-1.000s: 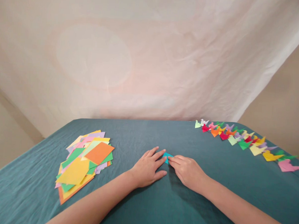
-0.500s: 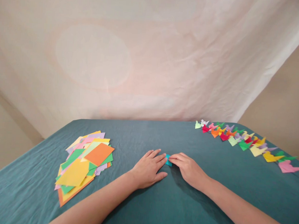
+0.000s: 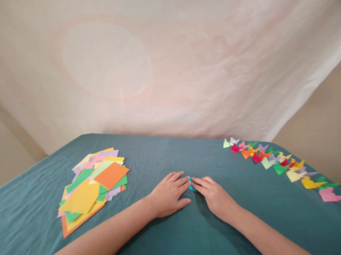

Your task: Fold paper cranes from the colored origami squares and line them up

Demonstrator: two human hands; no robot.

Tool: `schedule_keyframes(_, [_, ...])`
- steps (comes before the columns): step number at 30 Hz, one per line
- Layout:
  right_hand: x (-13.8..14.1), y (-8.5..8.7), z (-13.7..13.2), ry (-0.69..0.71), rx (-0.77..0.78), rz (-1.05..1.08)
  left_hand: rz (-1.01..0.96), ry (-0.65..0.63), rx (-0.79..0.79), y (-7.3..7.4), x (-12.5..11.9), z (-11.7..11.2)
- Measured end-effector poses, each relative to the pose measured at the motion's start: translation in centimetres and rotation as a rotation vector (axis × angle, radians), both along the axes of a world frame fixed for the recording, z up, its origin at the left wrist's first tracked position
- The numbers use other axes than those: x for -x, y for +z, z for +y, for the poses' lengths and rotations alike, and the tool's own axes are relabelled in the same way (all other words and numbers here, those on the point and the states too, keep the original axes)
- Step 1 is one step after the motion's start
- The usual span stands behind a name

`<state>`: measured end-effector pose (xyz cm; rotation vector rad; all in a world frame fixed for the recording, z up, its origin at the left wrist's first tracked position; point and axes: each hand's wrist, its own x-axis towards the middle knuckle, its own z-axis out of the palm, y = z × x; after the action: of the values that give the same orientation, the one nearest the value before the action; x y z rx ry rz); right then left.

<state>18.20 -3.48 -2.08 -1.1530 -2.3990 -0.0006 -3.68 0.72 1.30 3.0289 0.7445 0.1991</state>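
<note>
A small turquoise piece of folded paper [image 3: 190, 185] lies on the teal cloth in the middle of the table, mostly covered by my fingertips. My left hand [image 3: 169, 193] rests palm down with its fingers stretched flat, the tips pressing on the paper's left side. My right hand [image 3: 214, 196] lies flat too, its fingertips pressing on the paper from the right. The two hands meet over the paper.
A loose pile of coloured paper squares [image 3: 95, 182] lies at the left. A row of several folded paper cranes [image 3: 277, 161] runs along the right side toward the table edge. The teal tablecloth [image 3: 157, 153] ends at a pale draped sheet behind.
My fingertips have closed in over the turquoise paper, so less of it shows. The view has shifted slightly.
</note>
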Motion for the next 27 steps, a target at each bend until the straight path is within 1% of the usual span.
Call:
schedule_keyframes(9, [0.3, 0.4, 0.3, 0.000, 0.056, 0.019, -0.022, -0.009, -0.008, -0.1, -0.1, 0.1])
schedule_keyframes(19, [0.7, 1.1, 0.3, -0.006, 0.117, -0.047, -0.040, -0.040, 0.020, -0.1, -0.1, 0.3])
schedule_keyframes(27, [0.7, 1.6, 0.2, -0.002, 0.146, -0.065, -0.048, -0.030, 0.007, 0.1, -0.3, 0.1])
